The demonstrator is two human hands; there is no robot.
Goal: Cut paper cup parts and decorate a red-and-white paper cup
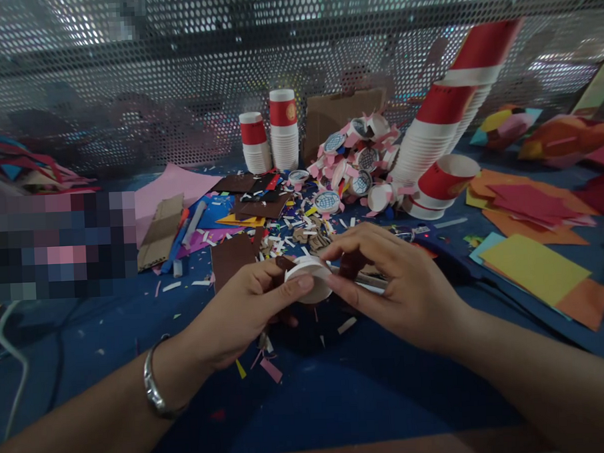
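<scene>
My left hand and my right hand meet over the blue table and pinch a small cut-down white paper cup between them. The left thumb presses on the cup's rim, and a brown paper piece sits against the cup under the left fingers. My right fingers curl round the cup's far side, with a brown scrap tucked under them. A silver bracelet circles my left wrist. Paper scraps lie scattered on the table beneath both hands.
Stacks of red-and-white paper cups stand at the back, and a long leaning stack lies to the right. A pile of finished cup pieces sits between them. Coloured paper sheets lie right; cardboard and brown paper lie left. Perforated metal mesh walls the back.
</scene>
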